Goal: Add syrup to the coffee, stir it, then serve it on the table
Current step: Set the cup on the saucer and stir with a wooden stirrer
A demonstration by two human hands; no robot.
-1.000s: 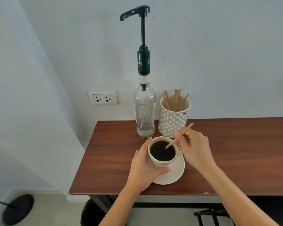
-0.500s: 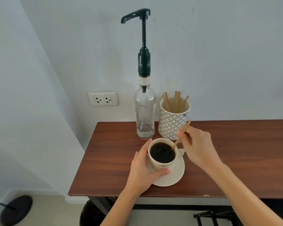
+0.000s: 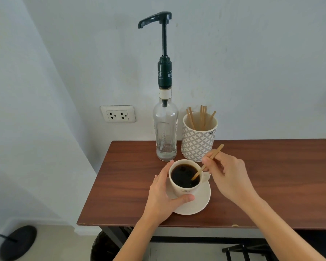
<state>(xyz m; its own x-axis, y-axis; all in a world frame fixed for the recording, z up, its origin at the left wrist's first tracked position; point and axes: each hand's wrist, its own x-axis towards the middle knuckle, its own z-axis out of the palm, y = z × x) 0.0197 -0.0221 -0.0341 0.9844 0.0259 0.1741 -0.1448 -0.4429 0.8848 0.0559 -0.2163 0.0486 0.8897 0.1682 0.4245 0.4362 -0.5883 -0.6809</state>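
Roughly, left to right across the dark brown wooden desk [image 3: 132,187]:

Left hand [image 3: 161,197]: curled around the left side of the cream ceramic coffee cup [image 3: 184,189], fingers at the far wall and thumb pressed on the near wall; it grips the cup and steadies it.

Syrup bottle: the clear glass syrup bottle with the tall black pump [image 3: 165,129] stands upright behind the cup, near the wall, looking almost empty. Likely top-heavy with that long pump, so best pressed straight down with the body held.

Coffee cup: full of black coffee nearly to the rim, standing on the round cream saucer [image 3: 199,202] close to the desk's front edge. Judged heavy for its size, rigid, breakable and probably hot; the liquid will slop if jolted.

Where to hold: for serving, lifting by the saucer's rim with both hands level seems safest; the glazed cup could slide on it. Its small handle points right.

Stirrer: the thin flat wooden stir stick [image 3: 198,175] leans into the coffee, its lower end submerged at the right side. Light and stiff, though it could snap if forced.

Stick holder: the white patterned ceramic holder [image 3: 198,143] with spare sticks stands just right of the bottle.

Right hand [image 3: 228,176]: closed in a pinch on the stick's upper part, just beside the cup's rim.

Stage: stirring, by my reading; serving is not yet done.
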